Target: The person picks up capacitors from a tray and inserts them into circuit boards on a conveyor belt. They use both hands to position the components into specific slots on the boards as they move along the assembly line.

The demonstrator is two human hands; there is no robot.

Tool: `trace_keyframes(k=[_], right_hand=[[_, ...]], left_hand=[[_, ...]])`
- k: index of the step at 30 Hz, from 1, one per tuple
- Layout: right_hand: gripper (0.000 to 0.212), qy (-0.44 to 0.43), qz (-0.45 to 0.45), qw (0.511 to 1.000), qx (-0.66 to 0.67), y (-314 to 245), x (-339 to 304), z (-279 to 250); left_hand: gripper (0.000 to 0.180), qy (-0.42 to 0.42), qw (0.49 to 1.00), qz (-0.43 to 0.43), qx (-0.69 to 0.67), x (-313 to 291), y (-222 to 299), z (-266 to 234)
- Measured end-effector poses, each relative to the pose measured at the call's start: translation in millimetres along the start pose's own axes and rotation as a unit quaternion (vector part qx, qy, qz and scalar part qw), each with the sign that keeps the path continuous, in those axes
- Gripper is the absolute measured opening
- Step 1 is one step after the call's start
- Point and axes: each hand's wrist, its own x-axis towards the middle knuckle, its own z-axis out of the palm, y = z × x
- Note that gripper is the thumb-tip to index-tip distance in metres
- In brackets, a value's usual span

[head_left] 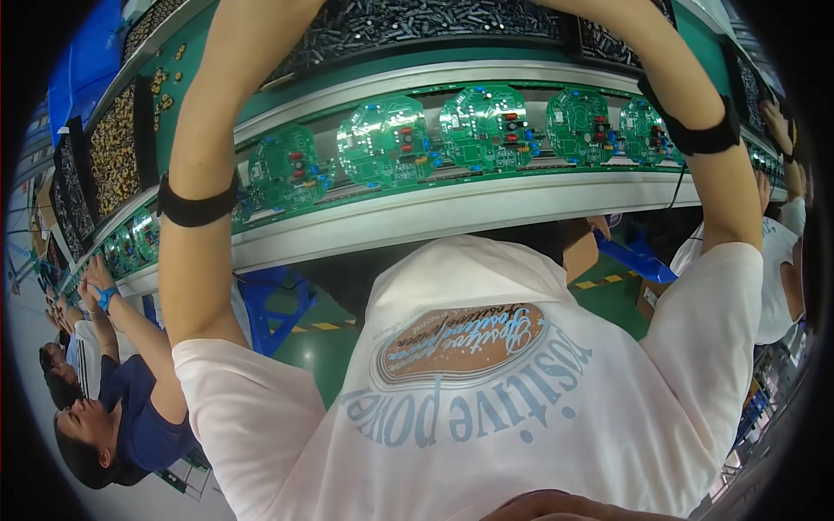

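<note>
Green round circuit boards (pixel 382 143) dotted with blue, red and yellow parts; black wristbands (pixel 196 208); white shirt (pixel 486 391) with blue-grey lettering and a brown oval at 6 o'clock.

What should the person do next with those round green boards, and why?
Probably bring one hand back down to the middle round green board. The left forearm and right forearm both reach up past the row of boards toward the bins of dark parts, and the hands themselves are out of the picture, so nothing is touching the boards on the white rail.
</note>
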Motion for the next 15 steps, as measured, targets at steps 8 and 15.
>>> trace_keyframes(k=[8,15], right_hand=[[0.027,0.021,-0.090,0.988,0.123,-5.9,27.8,27.7],[0.021,0.134,-0.124,0.979,0.088,-4.5,16.0,19.6]], left_hand=[[0.012,0.027,0.999,-0.022,0.012,-21.5,10.8,-7.0],[0.012,0.024,0.997,-0.050,-0.045,-31.2,-4.9,-6.4]])
